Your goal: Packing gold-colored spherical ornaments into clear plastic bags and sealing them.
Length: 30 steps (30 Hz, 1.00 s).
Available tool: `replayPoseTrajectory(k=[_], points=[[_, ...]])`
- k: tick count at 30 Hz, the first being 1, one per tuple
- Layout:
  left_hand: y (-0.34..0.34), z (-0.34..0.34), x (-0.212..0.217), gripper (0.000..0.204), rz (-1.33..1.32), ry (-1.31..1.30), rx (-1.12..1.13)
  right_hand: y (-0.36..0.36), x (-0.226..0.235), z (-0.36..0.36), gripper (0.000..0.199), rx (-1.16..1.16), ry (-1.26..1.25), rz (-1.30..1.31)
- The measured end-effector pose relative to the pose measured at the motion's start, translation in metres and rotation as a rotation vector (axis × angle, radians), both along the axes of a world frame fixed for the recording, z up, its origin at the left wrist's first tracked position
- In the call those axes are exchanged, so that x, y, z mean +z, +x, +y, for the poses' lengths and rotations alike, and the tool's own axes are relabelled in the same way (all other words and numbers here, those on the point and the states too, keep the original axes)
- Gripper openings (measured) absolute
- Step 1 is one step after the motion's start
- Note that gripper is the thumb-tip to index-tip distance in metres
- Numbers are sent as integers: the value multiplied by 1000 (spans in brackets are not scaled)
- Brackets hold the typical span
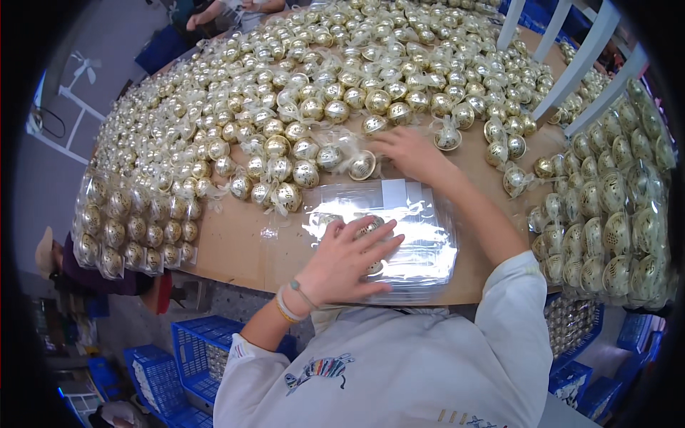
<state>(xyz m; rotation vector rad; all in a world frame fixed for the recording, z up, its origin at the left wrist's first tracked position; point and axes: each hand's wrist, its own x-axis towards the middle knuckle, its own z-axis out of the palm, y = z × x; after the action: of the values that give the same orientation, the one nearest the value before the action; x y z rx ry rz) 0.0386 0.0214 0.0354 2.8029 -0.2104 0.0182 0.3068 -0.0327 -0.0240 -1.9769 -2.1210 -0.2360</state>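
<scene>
My left hand [349, 260] lies with spread fingers over a clear plastic packing tray [428, 264] at the table's front edge. Under and between those fingers show gold baubles [371, 223] in the tray; the palm hides part of them. Just beyond the tray my right hand [412, 153] reaches to the near edge of a big heap of gold baubles [342, 93] with sheer pale ribbons. Its fingers are drawn together at the ribbon of one gold bauble [362, 165]; the exact grip is partly hidden. Glare covers much of the tray.
Stacked clear trays full of gold baubles stand at the left [135, 232] and right [606, 228] table ends. White slats [581, 60] rise at the back right. Blue crates [207, 357] stand on the floor. Another person's arm [207, 14] shows at the far left.
</scene>
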Motion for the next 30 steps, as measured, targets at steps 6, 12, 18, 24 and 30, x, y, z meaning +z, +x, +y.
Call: replayPoseTrajectory(k=[6,12,18,24,30], points=[[-2,7,-13,77,-97,41,-1,-47,16,-135,51,-722,347,489],[1,11,-10,76,-80,68,-4,-116,30,-143,51,-682,79,1099],[0,11,-17,70,-129,64,-35,-116,-3,-119,53,-462,182,1542],[10,6,-11,68,-80,17,-109,-106,-5,-122,37,-412,73,1517],[14,2,-14,68,-94,-68,-62,-11,4,-99,43,-581,219,1121]])
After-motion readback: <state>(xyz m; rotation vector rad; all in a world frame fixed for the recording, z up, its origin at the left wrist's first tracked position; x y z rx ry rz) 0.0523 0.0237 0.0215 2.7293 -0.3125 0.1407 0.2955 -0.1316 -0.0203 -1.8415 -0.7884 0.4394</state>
